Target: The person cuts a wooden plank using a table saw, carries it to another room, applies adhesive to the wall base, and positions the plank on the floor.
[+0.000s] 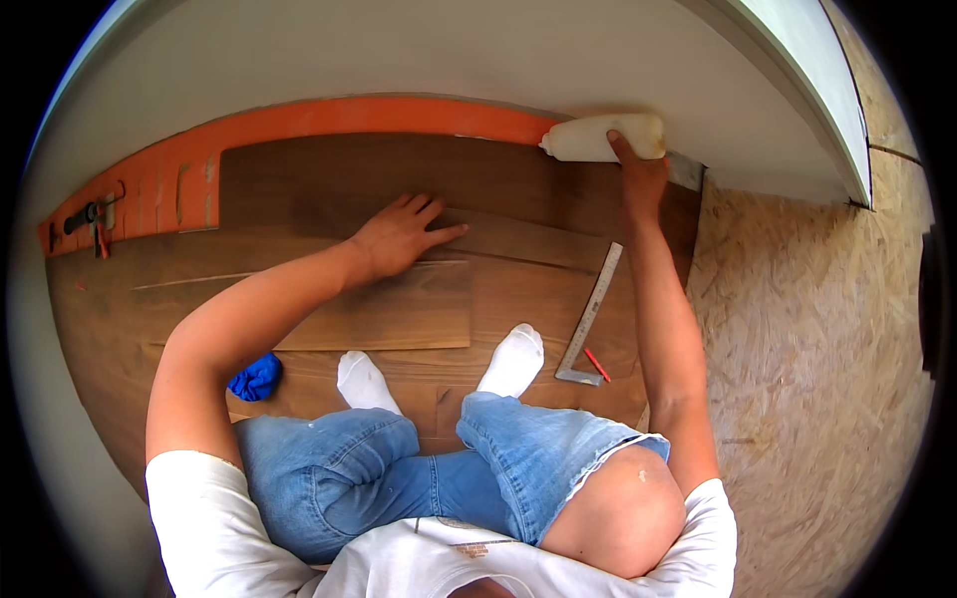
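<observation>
My right hand (643, 169) is wrapped round a whitish plastic squeeze bottle (588, 138), which lies tilted on its side at the far edge of the floor by the wall. The bottle's nozzle points left, over the orange underlay strip (399, 115). Flat on the brown wood floorboards (329, 184) rests my left hand (399, 237), fingers spread, holding nothing. A loose-looking plank (399, 309) lies nearer to me, in front of that hand. Between my right forearm and my feet are a metal try square (593, 309) and a red pencil (597, 365).
A caulking gun or clamp-like black and red tool (95, 217) lies on the orange underlay at far left. A crumpled blue cloth (256, 377) sits by my left knee. The pale wall (399, 50) bounds the far side. Bare chipboard (797, 329) extends on the right.
</observation>
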Demonstrator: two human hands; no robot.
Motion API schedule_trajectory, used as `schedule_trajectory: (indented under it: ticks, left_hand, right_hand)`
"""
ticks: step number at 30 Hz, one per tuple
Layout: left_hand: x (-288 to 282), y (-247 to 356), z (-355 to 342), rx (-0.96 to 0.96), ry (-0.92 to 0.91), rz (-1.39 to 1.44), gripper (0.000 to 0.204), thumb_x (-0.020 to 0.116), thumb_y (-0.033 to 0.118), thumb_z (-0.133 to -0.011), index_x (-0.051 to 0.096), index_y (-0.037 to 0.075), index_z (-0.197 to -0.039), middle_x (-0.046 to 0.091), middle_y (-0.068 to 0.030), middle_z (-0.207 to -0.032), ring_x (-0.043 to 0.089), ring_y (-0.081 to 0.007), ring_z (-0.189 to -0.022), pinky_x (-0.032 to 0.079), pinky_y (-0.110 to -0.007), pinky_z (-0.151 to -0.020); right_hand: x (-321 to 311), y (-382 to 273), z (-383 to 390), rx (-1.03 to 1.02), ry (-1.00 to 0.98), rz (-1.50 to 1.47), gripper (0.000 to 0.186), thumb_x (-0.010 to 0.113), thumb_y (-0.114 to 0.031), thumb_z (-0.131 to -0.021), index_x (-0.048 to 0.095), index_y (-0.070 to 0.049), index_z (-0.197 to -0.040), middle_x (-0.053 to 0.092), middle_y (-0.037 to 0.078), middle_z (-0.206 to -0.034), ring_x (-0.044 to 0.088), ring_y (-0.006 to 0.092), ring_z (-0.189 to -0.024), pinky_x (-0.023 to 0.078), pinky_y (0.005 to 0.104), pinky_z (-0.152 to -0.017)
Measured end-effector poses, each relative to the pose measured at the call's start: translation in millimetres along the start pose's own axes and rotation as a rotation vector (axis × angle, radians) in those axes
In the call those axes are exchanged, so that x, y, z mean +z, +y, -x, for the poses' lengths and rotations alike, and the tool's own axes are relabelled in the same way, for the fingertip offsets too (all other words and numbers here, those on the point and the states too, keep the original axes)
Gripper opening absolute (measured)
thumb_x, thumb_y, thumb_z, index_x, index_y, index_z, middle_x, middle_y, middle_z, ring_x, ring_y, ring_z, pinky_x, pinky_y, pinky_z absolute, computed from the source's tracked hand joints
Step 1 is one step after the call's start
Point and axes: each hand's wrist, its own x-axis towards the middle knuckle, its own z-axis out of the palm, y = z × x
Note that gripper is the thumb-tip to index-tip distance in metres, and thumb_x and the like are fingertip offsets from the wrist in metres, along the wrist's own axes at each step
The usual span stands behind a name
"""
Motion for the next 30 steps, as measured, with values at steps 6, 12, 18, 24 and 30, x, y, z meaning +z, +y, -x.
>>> schedule_trajectory:
  ticks: [6,12,18,24,30]
  left_hand:
    - [-2.2,3.0,-3.2,-0.009,-0.015,-0.025,0.081,0.067,0.0,-0.083,0.05,0.027,-0.157,0.048,-0.0224,-0.152,0.047,-0.0427,-0.137,0.041,-0.052,-0.117]
    - [-3.4,4.3,-1.8,-0.015,-0.017,-0.067,0.081,0.067,0.001,-0.082,0.051,0.028,-0.157,0.05,-0.022,-0.149,0.05,-0.0418,-0.135,0.043,-0.052,-0.114]
    - [-4.7,3.2,-3.3,-0.004,-0.012,-0.073,0.079,0.066,0.001,-0.083,0.052,0.029,-0.156,0.05,-0.0218,-0.149,0.051,-0.0399,-0.135,0.043,-0.051,-0.113]
    - [-6.4,3.8,-1.4,-0.011,-0.019,-0.06,0.079,0.065,0.001,-0.085,0.05,0.03,-0.157,0.049,-0.0219,-0.152,0.051,-0.0402,-0.135,0.043,-0.052,-0.114]
    - [-1.7,2.6,-1.9,-0.02,-0.018,-0.066,0.078,0.065,0.001,-0.086,0.05,0.031,-0.157,0.047,-0.0229,-0.153,0.049,-0.0415,-0.137,0.042,-0.052,-0.115]
  right_hand:
    - [8.3,-2.3,2.4,-0.005,-0.065,0.079,0.058,0.091,-0.032,-0.084,0.067,0.003,-0.123,0.073,0.011,-0.119,0.068,0.0197,-0.107,0.054,0.036,-0.094]
    - [32.8,-12.1,13.4,0.062,-0.159,-0.079,0.054,0.088,-0.028,-0.087,0.067,0.004,-0.125,0.073,0.011,-0.117,0.068,0.0197,-0.11,0.055,0.0352,-0.093]
    - [34.3,1.1,7.1,0.052,-0.075,-0.113,0.05,0.089,-0.023,-0.085,0.068,0.003,-0.122,0.075,0.012,-0.118,0.069,0.0214,-0.11,0.055,0.0371,-0.095]
    - [32.9,-2.7,6.7,0.016,-0.041,-0.082,0.047,0.088,-0.02,-0.086,0.069,0.003,-0.122,0.075,0.012,-0.117,0.069,0.0211,-0.109,0.054,0.0361,-0.096]
    - [23.9,-4.3,0.8,-0.015,-0.032,-0.046,0.043,0.088,-0.02,-0.087,0.071,0.004,-0.118,0.076,0.012,-0.116,0.069,0.0197,-0.106,0.054,0.0347,-0.095]
